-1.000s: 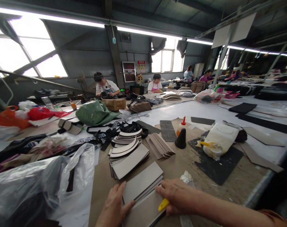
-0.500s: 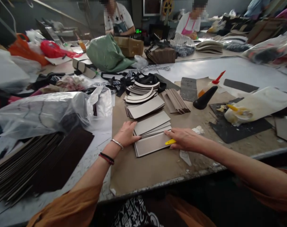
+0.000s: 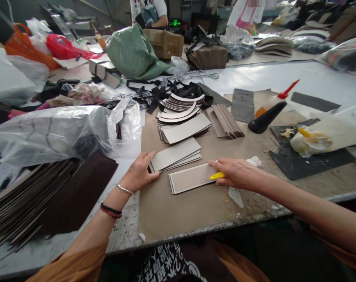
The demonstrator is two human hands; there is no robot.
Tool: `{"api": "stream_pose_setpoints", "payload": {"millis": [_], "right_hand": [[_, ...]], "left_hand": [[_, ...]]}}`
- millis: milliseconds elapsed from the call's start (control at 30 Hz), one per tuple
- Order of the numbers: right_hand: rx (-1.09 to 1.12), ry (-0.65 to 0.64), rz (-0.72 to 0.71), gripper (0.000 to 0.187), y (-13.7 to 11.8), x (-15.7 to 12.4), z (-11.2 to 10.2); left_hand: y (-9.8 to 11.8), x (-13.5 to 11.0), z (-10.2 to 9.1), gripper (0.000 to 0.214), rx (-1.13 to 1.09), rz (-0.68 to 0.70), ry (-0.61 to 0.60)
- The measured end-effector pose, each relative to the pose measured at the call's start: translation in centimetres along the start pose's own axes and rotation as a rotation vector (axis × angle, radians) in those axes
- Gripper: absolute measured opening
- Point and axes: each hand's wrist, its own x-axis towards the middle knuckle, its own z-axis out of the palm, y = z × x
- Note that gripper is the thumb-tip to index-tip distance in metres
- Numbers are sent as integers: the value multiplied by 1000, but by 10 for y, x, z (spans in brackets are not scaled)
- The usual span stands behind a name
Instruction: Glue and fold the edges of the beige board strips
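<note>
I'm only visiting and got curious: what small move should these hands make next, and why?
Perhaps the left hand should nudge the fanned stack square: it holds the stack's left end, while the pieces spread apart towards the right. The right hand seems less free, holding a yellow item at the right end of the lower pieces.

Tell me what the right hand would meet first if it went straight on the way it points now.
Past the bordered panel it touches, the right hand would probably first meet the right end of the fanned stack of pale panels, though height is unclear.
</note>
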Motion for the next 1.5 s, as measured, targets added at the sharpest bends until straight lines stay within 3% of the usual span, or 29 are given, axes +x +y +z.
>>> {"api": "stream_pose_setpoints", "payload": {"millis": [167, 333, 467, 600, 767, 933, 1067, 1167, 1267, 1500], "right_hand": [[4, 12, -7, 55, 3, 3, 2], [-6, -16, 34, 53, 2, 7, -4], [-21, -38, 50, 51, 2, 12, -9], [-54, 21, 54, 50, 5, 20, -6], [-52, 87, 84, 67, 14, 12, -6], [-9, 310, 198, 50, 37, -22, -11], [140, 480, 192, 47, 47, -49, -13], [264, 554, 183, 46, 46, -61, -11], [298, 517, 203, 39, 45, -63, -1], [191, 238, 197, 25, 35, -39, 16]], "left_hand": [[-28, -47, -17, 52, 62, 17, 97], [-50, -109, -35, 52, 181, -128, 155], [-47, -145, -40, 52, 203, -190, 160], [-38, -165, -39, 50, 196, -203, 169], [-32, -187, -34, 57, 210, -126, 137], [-18, -190, -22, 62, 227, -64, 146], [4, -179, -12, 65, 181, 85, 131], [21, -174, -4, 65, 89, 72, 82], [32, -170, 4, 61, 28, -12, 60], [66, -133, 12, 65, -13, 98, 16]]}}
